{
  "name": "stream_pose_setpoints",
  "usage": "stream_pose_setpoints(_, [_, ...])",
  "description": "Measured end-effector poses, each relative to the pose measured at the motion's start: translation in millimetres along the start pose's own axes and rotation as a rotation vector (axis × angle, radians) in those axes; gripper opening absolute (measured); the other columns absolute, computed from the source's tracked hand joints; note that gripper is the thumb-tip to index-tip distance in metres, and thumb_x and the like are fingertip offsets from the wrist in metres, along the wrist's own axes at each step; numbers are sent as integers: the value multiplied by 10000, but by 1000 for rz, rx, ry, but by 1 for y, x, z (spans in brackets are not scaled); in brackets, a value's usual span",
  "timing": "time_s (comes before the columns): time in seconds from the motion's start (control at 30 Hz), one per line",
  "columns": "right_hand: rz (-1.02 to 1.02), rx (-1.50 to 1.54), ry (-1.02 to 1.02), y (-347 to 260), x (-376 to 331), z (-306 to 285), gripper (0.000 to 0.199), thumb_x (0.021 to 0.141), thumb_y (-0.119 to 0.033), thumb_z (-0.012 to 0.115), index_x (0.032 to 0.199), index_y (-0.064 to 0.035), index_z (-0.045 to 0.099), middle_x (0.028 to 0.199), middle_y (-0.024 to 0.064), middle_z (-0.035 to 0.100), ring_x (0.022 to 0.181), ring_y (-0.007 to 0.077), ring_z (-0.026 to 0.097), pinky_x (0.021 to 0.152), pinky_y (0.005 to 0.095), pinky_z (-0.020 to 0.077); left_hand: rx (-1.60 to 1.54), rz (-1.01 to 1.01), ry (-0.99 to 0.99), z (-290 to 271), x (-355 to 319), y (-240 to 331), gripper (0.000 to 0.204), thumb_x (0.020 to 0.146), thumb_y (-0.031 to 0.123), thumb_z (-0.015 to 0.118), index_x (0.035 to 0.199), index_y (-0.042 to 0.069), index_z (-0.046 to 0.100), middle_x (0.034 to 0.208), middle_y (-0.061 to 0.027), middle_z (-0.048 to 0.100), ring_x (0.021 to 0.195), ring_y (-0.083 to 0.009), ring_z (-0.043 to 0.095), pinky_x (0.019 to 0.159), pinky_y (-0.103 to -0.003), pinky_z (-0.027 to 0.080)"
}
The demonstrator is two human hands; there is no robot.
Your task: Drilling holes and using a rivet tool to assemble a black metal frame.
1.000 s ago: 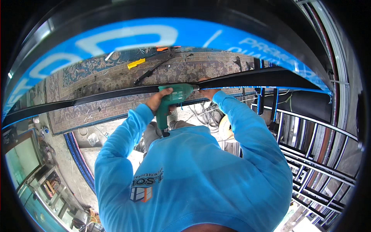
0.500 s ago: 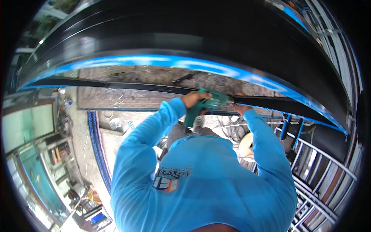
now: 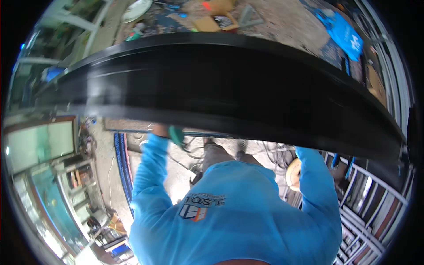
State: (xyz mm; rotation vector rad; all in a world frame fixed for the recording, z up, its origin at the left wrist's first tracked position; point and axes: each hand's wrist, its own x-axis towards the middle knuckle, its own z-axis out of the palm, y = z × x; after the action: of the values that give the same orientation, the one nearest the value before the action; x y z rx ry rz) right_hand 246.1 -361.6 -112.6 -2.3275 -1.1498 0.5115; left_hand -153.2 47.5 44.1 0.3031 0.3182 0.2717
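A light blue shirt (image 3: 238, 212) with a small shield-shaped badge in white, dark blue and orange at lower centre fills the bottom of the frame, and both sleeves are raised from it toward a broad black beam (image 3: 229, 88) that arcs across the middle. The left hand (image 3: 161, 130) is seen at centre left, clenched about the grip of a green tool (image 3: 176, 134) just under the beam's lower edge; only a little of the tool is shown, the rest being hidden by the beam. The right hand is covered by the beam at centre right, so whether it is closed or released cannot be told. The step in hand is judged to be work with the tool against the underside of the beam; for the next move a steady hold on the tool and a clear sight of its tip would be called for, since the tip is masked now. Beside the right sleeve a round tan disc (image 3: 293, 174) is seen, and grey metal racks (image 3: 375, 207) at lower right. Farther off, a flattened brown carton (image 3: 216, 17) is laid at top centre, and a blue sheet (image 3: 342, 33) with white markings at upper right
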Motion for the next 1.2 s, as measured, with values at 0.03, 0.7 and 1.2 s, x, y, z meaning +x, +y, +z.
stream_pose_setpoints(0.03, [22,-4,7,3,-5,-10,477,792,-289,776,1179,-70,600,1161,169,614,1097,352,575,978,443,443,44,65,92,-7,3,3,475,941,374,559,1205,-18,617,1073,-183,672,941,-253,668,834,-436,550])
stream_pose_setpoints(0.7, [140,43,63,0,-43,-17,660,764,-413,799,1278,-69,571,1299,222,553,1202,431,499,1056,490,380,1560,218,377,-19,172,-117,353,922,246,658,1161,-10,615,1041,-107,679,948,-179,631,841,-349,514])
stream_pose_setpoints(1.2, [-135,149,356,-131,7,70,266,871,-172,696,1028,-2,565,877,195,640,778,378,623,735,465,515,1736,500,322,5,54,-22,294,908,150,731,1129,-4,613,1016,-51,684,954,-123,604,845,-284,487])
